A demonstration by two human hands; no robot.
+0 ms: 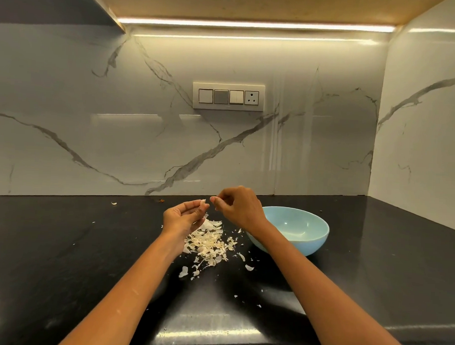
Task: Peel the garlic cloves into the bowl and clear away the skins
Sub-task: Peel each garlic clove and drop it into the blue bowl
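A pile of pale garlic skins (209,246) lies on the black counter (87,244) in the middle. My left hand (183,214) hovers above the pile, palm up, with a small white piece of garlic (203,202) pinched at its fingertips. My right hand (236,206) is just to its right, fingers pinched together close to that piece; whether it grips anything I cannot tell. A light blue bowl (309,243) stands to the right of the pile, behind my right forearm. The part of its inside that shows holds nothing.
Loose skin flakes (249,267) are scattered around the pile and toward the front edge; one lies far left (113,203). A marble wall with a switch plate (228,96) stands behind, and a side wall closes the right corner.
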